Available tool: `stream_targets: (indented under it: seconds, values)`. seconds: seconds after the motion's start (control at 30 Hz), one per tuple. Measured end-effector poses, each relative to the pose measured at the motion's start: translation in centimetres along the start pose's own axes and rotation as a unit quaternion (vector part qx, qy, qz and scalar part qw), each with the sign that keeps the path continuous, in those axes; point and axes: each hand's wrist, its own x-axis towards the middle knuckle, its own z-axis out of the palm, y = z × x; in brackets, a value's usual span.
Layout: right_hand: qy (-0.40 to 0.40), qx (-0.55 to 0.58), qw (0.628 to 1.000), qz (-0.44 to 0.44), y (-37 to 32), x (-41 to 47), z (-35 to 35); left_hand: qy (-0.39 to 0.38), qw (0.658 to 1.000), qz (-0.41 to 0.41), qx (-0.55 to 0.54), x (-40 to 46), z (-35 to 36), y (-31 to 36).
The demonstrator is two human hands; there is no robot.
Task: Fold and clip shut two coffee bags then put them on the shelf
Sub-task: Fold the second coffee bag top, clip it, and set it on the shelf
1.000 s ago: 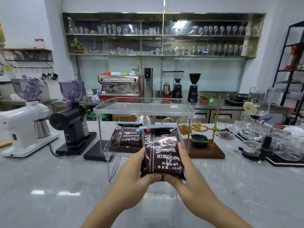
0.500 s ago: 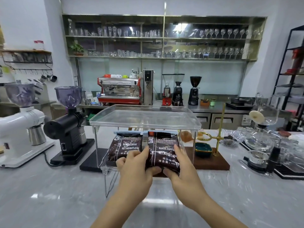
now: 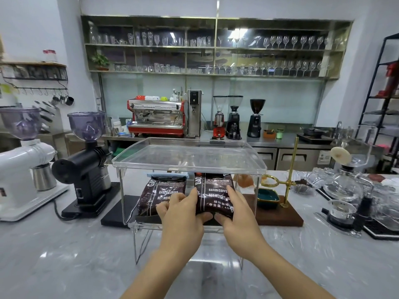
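A clear acrylic shelf (image 3: 187, 162) stands on the marble counter in front of me. On its lower level stands one dark brown coffee bag (image 3: 159, 195), upright, with a light blue clip (image 3: 167, 175) across its folded top. Just to the right of it is a second dark brown coffee bag (image 3: 216, 193), also under the shelf's top plate. My left hand (image 3: 181, 214) and my right hand (image 3: 235, 212) grip this second bag by its lower sides, thumbs on its front. The second bag's top and clip are hidden behind the shelf's top plate.
A black grinder (image 3: 86, 165) and a white grinder (image 3: 23, 165) stand on the left. On the right are a wooden board (image 3: 278, 214) with a brass stand (image 3: 290, 173) and a green dish (image 3: 267, 196), plus glass siphon gear (image 3: 345, 184).
Both hands carried the second bag forward from above the counter into the shelf's lower level, beside the first bag. The camera has moved closer to the shelf.
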Motion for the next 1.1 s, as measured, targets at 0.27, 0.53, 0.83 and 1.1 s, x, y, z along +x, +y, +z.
stream_targets:
  seconds: [0.27,0.53,0.83,1.1]
  values:
    - [-0.033,-0.021,0.999,0.012,0.4,0.5,0.1,-0.024,0.998,-0.024,0.058,0.1,0.1,0.5]
    - [-0.1,-0.29,0.95,-0.054,-0.5,0.9,0.3,-0.069,0.976,0.102,0.181,0.1,1.8,-1.0]
    - [-0.189,-0.458,0.863,-0.099,-1.2,0.5,-0.7,-0.125,0.961,0.156,0.194,-0.5,1.3,-0.4]
    - [-0.163,-0.54,0.822,-0.075,-1.8,-0.1,-0.8,-0.103,0.958,0.18,0.199,-0.4,1.5,0.7]
